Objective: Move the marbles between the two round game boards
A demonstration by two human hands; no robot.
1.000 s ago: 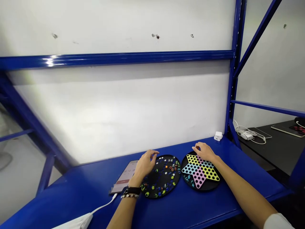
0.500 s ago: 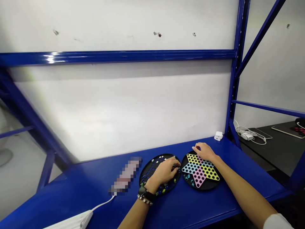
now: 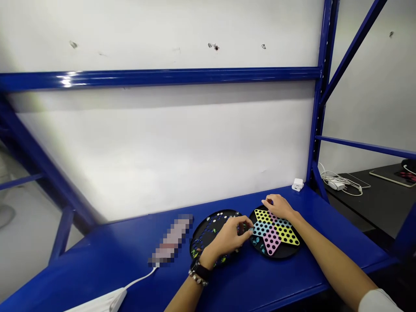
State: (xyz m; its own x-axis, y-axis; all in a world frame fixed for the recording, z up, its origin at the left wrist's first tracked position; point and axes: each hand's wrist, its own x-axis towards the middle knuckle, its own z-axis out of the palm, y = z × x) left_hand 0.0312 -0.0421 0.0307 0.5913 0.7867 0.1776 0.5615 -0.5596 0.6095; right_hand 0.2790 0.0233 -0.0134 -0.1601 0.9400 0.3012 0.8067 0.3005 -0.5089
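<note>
2 round blk trays side by side, rims about touching. L tray (image 3: 202, 229) has loose marbles in it: white marbles (image 3: 221, 214) at far edge, yellow-green marbles (image 3: 195, 253) at near-left edge, more partly hidden under the hand. R tray (image 3: 284, 254) holds the Chinese checkers star board (image 3: 271, 242), yellow/pink/lt blue w/ blk holes; teal marbles (image 3: 256, 241) sit in the gap btwn star points, near-left side.

L hand (image 3: 229, 236), w/ blk watch (image 3: 201, 269) + beaded bracelet (image 3: 196, 278), is above L tray's R half, thumb + index nearly together right at the star's L tip; can't tell if a marble's pinched there. R hand (image 3: 277, 206) rests at the star's far edge, fingers curled; grip can't be told from here.

Vs 0.5 s ago: L hand's fingertips were at L tray's R rim, now they're across at the star. R hand + star board same spot.

Surface = blue metal bench (image 3: 156, 286). Pixelated flat device (image 3: 172, 240) left of trays, wht cable (image 3: 141, 281) running to a wht block (image 3: 104, 302). Wht charger (image 3: 297, 185) at back R corner. Behind: wht wall (image 3: 178, 151), blue rack frame (image 3: 162, 78). Off R, blk desk (image 3: 373, 197) w/ tangled cables (image 3: 336, 180).
</note>
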